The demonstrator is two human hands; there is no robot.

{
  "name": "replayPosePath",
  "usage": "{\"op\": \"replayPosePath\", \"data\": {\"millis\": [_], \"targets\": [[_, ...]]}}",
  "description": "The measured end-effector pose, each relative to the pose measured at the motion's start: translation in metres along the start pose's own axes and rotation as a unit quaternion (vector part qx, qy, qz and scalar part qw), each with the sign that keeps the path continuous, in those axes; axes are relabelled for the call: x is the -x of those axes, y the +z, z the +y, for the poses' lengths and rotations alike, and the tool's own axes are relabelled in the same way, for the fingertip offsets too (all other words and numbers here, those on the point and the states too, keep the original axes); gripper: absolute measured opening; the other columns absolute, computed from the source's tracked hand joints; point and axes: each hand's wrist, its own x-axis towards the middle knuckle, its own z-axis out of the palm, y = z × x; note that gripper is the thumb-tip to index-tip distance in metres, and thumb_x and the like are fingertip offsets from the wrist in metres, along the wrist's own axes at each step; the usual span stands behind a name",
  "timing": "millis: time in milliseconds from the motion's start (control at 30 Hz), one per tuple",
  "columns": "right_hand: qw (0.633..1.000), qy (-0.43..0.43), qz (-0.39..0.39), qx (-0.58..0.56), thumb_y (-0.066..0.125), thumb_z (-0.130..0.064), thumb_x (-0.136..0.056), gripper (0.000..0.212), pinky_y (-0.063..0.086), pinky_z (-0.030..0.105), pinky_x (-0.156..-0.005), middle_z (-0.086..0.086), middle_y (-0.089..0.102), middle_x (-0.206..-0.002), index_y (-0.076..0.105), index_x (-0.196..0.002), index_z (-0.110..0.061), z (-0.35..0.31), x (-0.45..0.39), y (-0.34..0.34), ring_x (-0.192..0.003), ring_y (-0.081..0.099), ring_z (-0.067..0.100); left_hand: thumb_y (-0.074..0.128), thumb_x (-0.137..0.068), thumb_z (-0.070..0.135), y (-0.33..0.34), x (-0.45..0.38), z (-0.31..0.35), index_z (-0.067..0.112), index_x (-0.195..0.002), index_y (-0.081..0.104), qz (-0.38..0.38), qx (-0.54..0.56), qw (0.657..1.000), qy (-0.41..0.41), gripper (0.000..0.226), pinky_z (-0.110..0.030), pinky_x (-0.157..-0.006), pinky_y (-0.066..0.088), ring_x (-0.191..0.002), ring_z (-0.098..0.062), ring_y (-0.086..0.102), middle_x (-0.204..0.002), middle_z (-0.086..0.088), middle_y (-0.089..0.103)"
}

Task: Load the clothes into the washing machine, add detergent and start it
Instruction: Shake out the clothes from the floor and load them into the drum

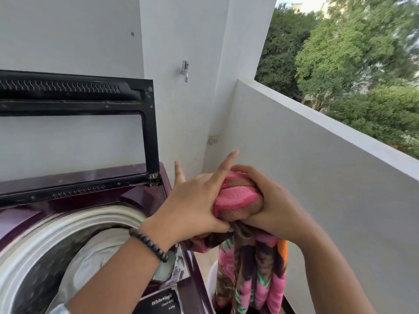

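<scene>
Washing machine (95, 223) at left, lid (77, 132) up, pale cloth (99, 252) already down in the drum. Loading partly done, by the look of it. Left hand (192, 205) pinching the pink patterned towel (249, 268) low with thumb, other fingers spread and pointing up. Right hand (269, 205) curled round the bunched top of the towel, rest hanging over a white tub (212, 282) beside the machine. Still to go: towel in, detergent, lid shut, start. No detergent in sight.

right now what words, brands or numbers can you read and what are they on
"WhiteMagic": white lettering on the black panel at the front right of the washing machine.
"Classic", then digits too blurred to read: smaller line beneath it.
A third, smaller line beneath that: unreadable.
Nothing else carries text.
</scene>
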Motion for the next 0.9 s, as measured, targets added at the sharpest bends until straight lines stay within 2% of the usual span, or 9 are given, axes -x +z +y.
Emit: {"op": "replayPosePath", "data": {"millis": [100,167,300,400,533,667,733,833,900], "targets": [[0.999,0.012,-0.011,-0.044,0.08,-0.011,-0.063,0.083,0.045,0.013,-0.085,-0.016,0.064,-0.115,0.045,-0.133,-0.036,0.001,0.002,-0.006,-0.105,0.06,0.0,0.08,-0.062,0.042,0.001,-0.001,-0.007,0.051,-0.146,0.013,0.055,0.093,0.994,0.007,0.108,-0.053,-0.118,0.02,-0.106,-0.005,0.059,-0.121,0.02,0.061],[0.987,0.04,-0.055,-0.143,0.075,-0.007,-0.065,0.085,0.047,0.017,-0.089,-0.017,0.06,-0.122,0.041,-0.136,-0.039,0.009,0.005,-0.009,-0.11,0.06,0.004,0.083,-0.061,0.037,0.001,-0.001,-0.013,0.049,-0.137,0.036,0.093,0.183,0.978,0.021,0.091,-0.037,-0.103,0.045,-0.1,-0.001,0.062,-0.115,0.02,0.065],[0.931,0.113,-0.119,-0.327,0.087,-0.025,-0.065,0.108,0.045,0.03,-0.104,-0.011,0.046,-0.147,0.022,-0.15,-0.033,0.037,0.021,0.003,-0.133,0.049,0.014,0.084,-0.062,0.012,-0.003,-0.002,-0.026,0.042,-0.12,0.057,0.167,0.344,0.924,0.019,0.071,-0.015,-0.087,0.049,-0.102,0.001,0.065,-0.11,0.016,0.069],[0.906,0.159,-0.125,-0.372,0.091,-0.047,-0.056,0.123,0.04,0.04,-0.11,0.001,0.044,-0.151,0.018,-0.152,-0.022,0.051,0.032,0.027,-0.138,0.044,0.022,0.08,-0.065,-0.005,-0.004,-0.01,-0.034,0.032,-0.115,0.061,0.253,0.487,0.836,-0.024,0.065,-0.023,-0.087,0.053,-0.102,-0.012,0.068,-0.107,0.003,0.071],[0.865,0.167,-0.056,-0.469,0.094,-0.042,-0.052,0.118,0.04,0.048,-0.11,0.006,0.052,-0.144,0.029,-0.147,-0.017,0.05,0.034,0.05,-0.133,0.049,0.028,0.072,-0.067,-0.003,0.012,-0.02,-0.027,0.012,-0.12,0.059,0.341,0.636,0.683,-0.108,0.057,-0.027,-0.084,0.056,-0.104,-0.021,0.067,-0.11,-0.008,0.07],[0.829,0.166,0.061,-0.53,0.095,-0.036,-0.051,0.109,0.042,0.052,-0.107,0.009,0.058,-0.137,0.039,-0.142,-0.016,0.04,0.019,0.058,-0.127,0.054,0.031,0.072,-0.072,0.009,0.04,-0.015,-0.009,0.009,-0.139,0.046,0.345,0.709,0.591,-0.168,0.072,-0.048,-0.104,0.047,-0.117,-0.027,0.062,-0.126,-0.013,0.065],[0.83,0.18,0.132,-0.511,0.094,-0.026,-0.053,0.096,0.045,0.055,-0.103,0.01,0.064,-0.129,0.047,-0.136,-0.015,0.039,0.013,0.058,-0.121,0.059,0.032,0.079,-0.072,0.013,0.048,-0.009,-0.001,0.017,-0.143,0.042,0.327,0.715,0.591,-0.18,0.08,-0.047,-0.106,0.045,-0.117,-0.019,0.063,-0.126,-0.004,0.066],[0.834,0.183,0.207,-0.478,0.079,-0.003,-0.061,0.071,0.049,0.057,-0.098,0.012,0.07,-0.117,0.055,-0.127,-0.013,0.047,0.009,0.052,-0.109,0.066,0.032,0.075,-0.071,0.022,0.054,-0.002,0.002,0.03,-0.129,0.05,0.239,0.7,0.651,-0.171,0.064,-0.045,-0.107,0.044,-0.112,-0.01,0.064,-0.117,0.008,0.07],[0.857,0.169,0.232,-0.428,0.079,-0.006,-0.054,0.071,0.052,0.049,-0.096,0.008,0.072,-0.112,0.059,-0.121,-0.016,0.057,0.009,0.041,-0.106,0.068,0.026,0.083,-0.071,0.026,0.052,0.005,-0.008,0.041,-0.129,0.046,0.162,0.687,0.693,-0.147,0.071,-0.046,-0.11,0.04,-0.119,-0.007,0.06,-0.124,0.013,0.066]]}}
